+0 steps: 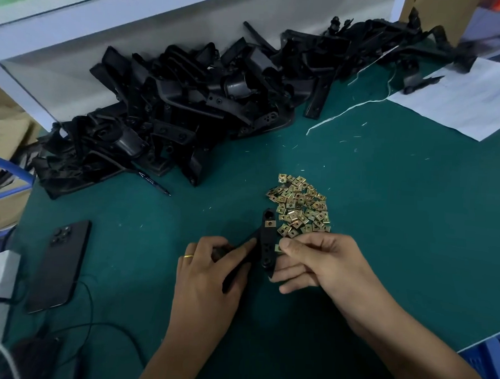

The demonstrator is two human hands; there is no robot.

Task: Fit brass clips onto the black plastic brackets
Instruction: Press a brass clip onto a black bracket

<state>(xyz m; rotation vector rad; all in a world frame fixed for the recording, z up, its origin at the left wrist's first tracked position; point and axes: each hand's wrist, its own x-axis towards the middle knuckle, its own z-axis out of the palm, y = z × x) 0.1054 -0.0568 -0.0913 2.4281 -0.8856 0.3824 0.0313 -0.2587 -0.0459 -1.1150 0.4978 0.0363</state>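
A black plastic bracket (pixel 267 242) is held upright-ish over the green mat between both hands. My left hand (pixel 210 268) grips its lower left arm, fingers curled round it. One brass clip (pixel 269 223) sits on the bracket's upper end. My right hand (pixel 320 262) pinches a second brass clip (pixel 277 248) against the bracket's right edge near the middle. A loose pile of brass clips (pixel 301 205) lies just beyond my right hand.
A big heap of black brackets (pixel 172 110) runs along the back of the mat, with more at the far right (pixel 380 48). A phone (pixel 61 266) and cables lie at the left. A pen (pixel 153 181), white paper (pixel 465 99) and string are farther back.
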